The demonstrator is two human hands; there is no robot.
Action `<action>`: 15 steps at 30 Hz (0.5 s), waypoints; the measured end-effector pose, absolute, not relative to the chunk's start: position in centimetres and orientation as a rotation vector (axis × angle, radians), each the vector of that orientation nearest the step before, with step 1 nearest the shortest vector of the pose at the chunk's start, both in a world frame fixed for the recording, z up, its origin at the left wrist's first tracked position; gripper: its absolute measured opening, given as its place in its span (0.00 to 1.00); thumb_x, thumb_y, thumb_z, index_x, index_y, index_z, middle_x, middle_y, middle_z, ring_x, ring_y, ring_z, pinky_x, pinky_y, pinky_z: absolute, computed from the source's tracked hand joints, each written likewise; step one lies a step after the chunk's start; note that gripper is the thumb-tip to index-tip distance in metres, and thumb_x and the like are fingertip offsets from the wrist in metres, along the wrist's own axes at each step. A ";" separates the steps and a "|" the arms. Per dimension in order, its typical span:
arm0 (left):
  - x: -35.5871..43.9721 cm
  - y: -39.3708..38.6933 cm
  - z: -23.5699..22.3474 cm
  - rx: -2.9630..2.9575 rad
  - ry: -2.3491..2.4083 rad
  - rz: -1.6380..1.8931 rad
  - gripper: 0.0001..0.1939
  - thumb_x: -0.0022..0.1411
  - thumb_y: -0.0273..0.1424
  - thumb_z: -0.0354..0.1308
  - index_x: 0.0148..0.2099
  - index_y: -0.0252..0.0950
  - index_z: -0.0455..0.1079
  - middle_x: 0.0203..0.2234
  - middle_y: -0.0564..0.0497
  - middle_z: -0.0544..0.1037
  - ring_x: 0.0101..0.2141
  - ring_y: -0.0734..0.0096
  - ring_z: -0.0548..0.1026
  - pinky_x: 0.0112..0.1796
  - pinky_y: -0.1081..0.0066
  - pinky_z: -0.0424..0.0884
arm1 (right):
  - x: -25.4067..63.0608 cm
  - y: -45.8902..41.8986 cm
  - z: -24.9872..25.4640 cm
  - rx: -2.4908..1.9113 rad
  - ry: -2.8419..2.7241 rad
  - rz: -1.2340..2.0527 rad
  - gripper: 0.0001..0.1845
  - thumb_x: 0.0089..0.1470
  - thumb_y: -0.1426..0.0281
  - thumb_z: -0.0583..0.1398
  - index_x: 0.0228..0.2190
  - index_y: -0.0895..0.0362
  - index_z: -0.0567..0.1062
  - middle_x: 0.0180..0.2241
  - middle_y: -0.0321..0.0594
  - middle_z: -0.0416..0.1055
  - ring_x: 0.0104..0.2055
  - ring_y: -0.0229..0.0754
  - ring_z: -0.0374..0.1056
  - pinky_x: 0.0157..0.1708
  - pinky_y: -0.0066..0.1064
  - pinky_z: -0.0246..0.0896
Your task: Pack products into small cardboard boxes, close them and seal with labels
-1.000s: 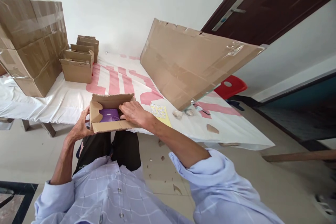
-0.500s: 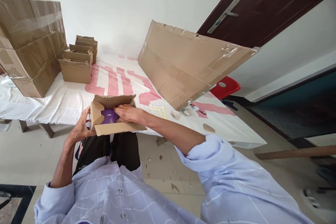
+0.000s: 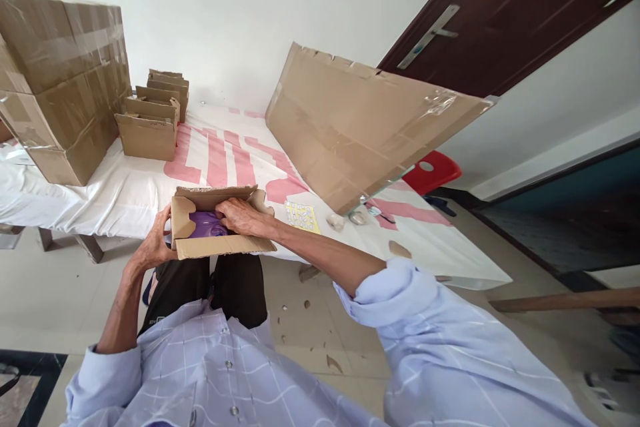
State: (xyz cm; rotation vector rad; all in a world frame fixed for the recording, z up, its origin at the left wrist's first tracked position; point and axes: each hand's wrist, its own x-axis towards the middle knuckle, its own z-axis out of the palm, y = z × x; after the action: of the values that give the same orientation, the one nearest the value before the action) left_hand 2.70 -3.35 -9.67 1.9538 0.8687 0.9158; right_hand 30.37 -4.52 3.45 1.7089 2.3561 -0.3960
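A small open cardboard box [image 3: 225, 247] with raised flaps is held at the table's front edge, above my knees. My left hand [image 3: 155, 240] grips its left end from outside, the fingers wrapped round the side. Inside lies a shiny, crumpled purple plastic bag [image 3: 206, 225]. My right hand [image 3: 240, 217] reaches into the box from the right. Its fingers are curled against the purple bag, and the fingertips are partly hidden. Just right of the box, a yellow-and-silver sticker sheet [image 3: 302, 217] lies on the white cloth [image 3: 235, 180].
Several small open cartons [image 3: 147, 138] stand at the back left, beside a tall stack of taped boxes [image 3: 80, 80]. A large cardboard sheet [image 3: 360, 127] leans over the table's right part. Tape rolls [image 3: 357, 217] lie near its lower corner. Behind is a red stool [image 3: 433, 172].
My right hand has shifted slightly left inside the box, its fingers more curled. More of the right end flap shows. The view has moved a little.
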 end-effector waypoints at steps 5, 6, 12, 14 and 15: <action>2.8 -3.2 -9.9 1.926 0.854 0.948 0.73 0.50 0.47 0.83 0.86 0.48 0.44 0.74 0.31 0.61 0.73 0.29 0.66 0.62 0.41 0.79 | 30.4 -5.0 3.7 1.660 2.438 -0.267 0.12 0.69 0.76 0.57 0.43 0.59 0.82 0.40 0.47 0.82 0.38 0.45 0.71 0.37 0.35 0.51; 2.8 -3.1 -10.0 1.918 0.850 0.951 0.72 0.50 0.47 0.83 0.86 0.47 0.44 0.73 0.31 0.61 0.73 0.28 0.66 0.62 0.41 0.79 | 30.3 -5.2 3.9 1.652 2.449 -0.221 0.13 0.70 0.76 0.57 0.44 0.59 0.82 0.40 0.47 0.82 0.38 0.45 0.72 0.36 0.35 0.51; 3.0 -2.4 -10.2 1.886 0.830 0.948 0.72 0.48 0.48 0.84 0.85 0.46 0.47 0.74 0.30 0.61 0.74 0.24 0.63 0.61 0.39 0.79 | 29.8 -6.1 6.3 1.696 2.502 0.065 0.18 0.73 0.76 0.52 0.47 0.60 0.82 0.46 0.51 0.83 0.43 0.49 0.74 0.35 0.37 0.49; 3.1 -2.0 -10.3 1.874 0.826 0.938 0.73 0.47 0.47 0.84 0.85 0.45 0.47 0.75 0.30 0.59 0.74 0.24 0.62 0.62 0.38 0.78 | 30.3 -6.1 7.4 1.738 2.535 0.095 0.17 0.70 0.77 0.52 0.45 0.59 0.81 0.44 0.49 0.82 0.41 0.47 0.72 0.35 0.36 0.49; 3.1 -1.8 -10.3 1.863 0.822 0.933 0.73 0.47 0.46 0.84 0.85 0.45 0.47 0.75 0.30 0.59 0.75 0.24 0.62 0.62 0.39 0.78 | 30.7 -6.1 8.0 1.764 2.562 0.099 0.16 0.69 0.77 0.52 0.43 0.58 0.81 0.42 0.48 0.81 0.40 0.46 0.71 0.35 0.36 0.49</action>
State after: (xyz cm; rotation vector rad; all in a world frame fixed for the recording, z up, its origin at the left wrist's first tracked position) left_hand 3.05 -1.75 -10.35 1.8628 0.8224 0.9329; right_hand 30.68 -6.12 8.03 1.7640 2.5625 0.0995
